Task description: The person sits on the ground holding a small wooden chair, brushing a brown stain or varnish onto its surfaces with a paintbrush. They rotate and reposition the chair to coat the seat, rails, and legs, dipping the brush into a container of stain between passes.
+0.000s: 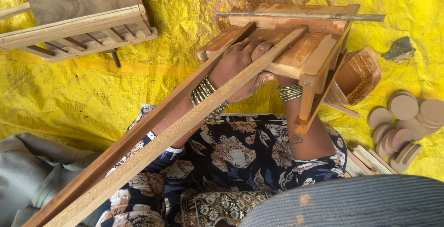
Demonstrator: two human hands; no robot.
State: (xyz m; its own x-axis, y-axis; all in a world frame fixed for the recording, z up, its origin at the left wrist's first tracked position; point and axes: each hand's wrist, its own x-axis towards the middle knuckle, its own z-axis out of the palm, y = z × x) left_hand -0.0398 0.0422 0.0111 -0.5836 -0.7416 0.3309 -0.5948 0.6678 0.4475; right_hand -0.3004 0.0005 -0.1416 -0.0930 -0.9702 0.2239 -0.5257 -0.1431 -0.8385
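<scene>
The person sits over a yellow tarp (92,88) with a long wooden frame (286,37) laid across the lap. Its two parallel rails (152,139) run on a diagonal, from the near left corner of the view up to the far right, where they join a boxy slatted end piece that stands over the tarp. That diagonal is the frame's long axis, and both hands work at its far right end.

The left hand (240,67) reaches up between the two rails, palm against the wood, fingers wrapped over the nearer rail just where it meets the end piece; it is clenched on the frame. The right hand (289,81) is almost wholly hidden behind the end piece: only the wrist with its bangles shows, so whether it is grasping or merely propping the wood cannot be told. Of the two, the left hand lies nearer the rails, the right under the end piece.

Just right of the frame a brown bowl (360,74) sits tilted on the tarp. Further right lies a heap of round wooden discs (407,125), with thin wooden strips (370,162) near them. At the far left rests a second slatted wooden piece (78,28).
</scene>
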